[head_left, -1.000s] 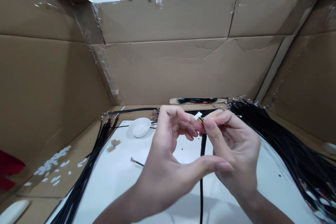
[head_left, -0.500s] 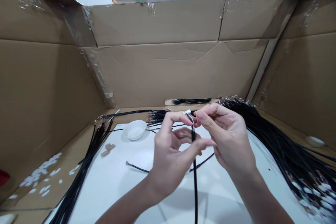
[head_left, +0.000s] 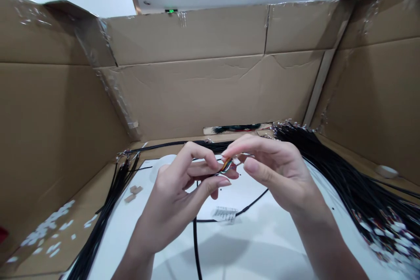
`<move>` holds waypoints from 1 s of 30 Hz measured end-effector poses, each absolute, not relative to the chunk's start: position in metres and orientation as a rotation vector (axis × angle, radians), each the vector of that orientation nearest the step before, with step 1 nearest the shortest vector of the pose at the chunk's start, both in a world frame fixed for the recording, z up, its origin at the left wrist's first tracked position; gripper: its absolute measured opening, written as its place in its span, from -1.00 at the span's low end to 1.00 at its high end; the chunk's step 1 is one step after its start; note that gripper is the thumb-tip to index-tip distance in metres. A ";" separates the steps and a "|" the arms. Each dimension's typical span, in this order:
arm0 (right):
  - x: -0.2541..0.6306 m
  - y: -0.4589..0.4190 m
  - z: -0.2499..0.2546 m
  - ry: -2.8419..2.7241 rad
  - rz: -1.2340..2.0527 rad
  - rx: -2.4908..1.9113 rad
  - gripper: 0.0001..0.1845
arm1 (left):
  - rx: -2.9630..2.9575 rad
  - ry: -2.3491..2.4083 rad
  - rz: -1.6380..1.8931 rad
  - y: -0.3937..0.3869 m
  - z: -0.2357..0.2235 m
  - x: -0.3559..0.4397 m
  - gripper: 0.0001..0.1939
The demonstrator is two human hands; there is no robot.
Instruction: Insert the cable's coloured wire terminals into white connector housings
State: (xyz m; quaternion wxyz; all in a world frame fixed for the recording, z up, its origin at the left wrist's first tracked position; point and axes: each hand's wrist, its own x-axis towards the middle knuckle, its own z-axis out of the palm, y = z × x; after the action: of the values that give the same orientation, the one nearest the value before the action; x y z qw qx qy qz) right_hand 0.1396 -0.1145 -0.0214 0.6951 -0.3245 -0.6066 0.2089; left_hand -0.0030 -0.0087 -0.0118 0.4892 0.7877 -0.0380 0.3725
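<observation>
My left hand pinches the end of a black cable, where short coloured wires fan out. The cable hangs down from that hand toward the bottom of the view. My right hand meets the left at the wire ends, its fingertips closed on the small white connector there. Both hands hover above the white work surface. A small white ribbed strip lies on the surface just below the hands.
A thick pile of black cables with connector ends lies at the right. Another bundle runs along the left edge. Small white pieces are scattered on the cardboard at left. Cardboard walls enclose the area. A loose black cable lies mid-surface.
Both hands have lowered and shifted slightly left. The held cable end has tilted from upright to nearly level, and the hanging cable has swung left. The white dish is now behind my left hand.
</observation>
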 end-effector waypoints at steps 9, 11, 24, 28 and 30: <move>0.137 -0.117 -0.022 -1.261 0.289 -0.838 -0.83 | 2.207 -0.090 0.923 -0.006 -0.013 -0.008 -0.76; 0.138 -0.118 -0.021 -1.239 0.362 -0.831 -0.82 | 2.215 -0.095 0.936 -0.006 -0.013 -0.007 -0.76; 0.137 -0.123 -0.025 -1.490 -0.119 -0.921 -0.74 | 1.995 -0.092 0.934 -0.006 -0.017 -0.008 -0.76; 0.141 -0.120 -0.027 -1.449 -0.126 -0.921 -0.66 | 1.900 -0.087 0.815 -0.007 -0.011 -0.007 -0.87; 0.143 -0.119 -0.027 -1.442 -0.115 -0.909 -0.67 | 1.879 -0.091 0.777 -0.006 -0.010 -0.007 -0.87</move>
State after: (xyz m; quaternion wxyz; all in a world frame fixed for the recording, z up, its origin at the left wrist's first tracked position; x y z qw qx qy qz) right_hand 0.1434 -0.1192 -0.0270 0.6569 -0.4013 -0.6363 -0.0506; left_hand -0.0067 -0.0061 -0.0100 0.5255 0.7854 -0.0381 0.3248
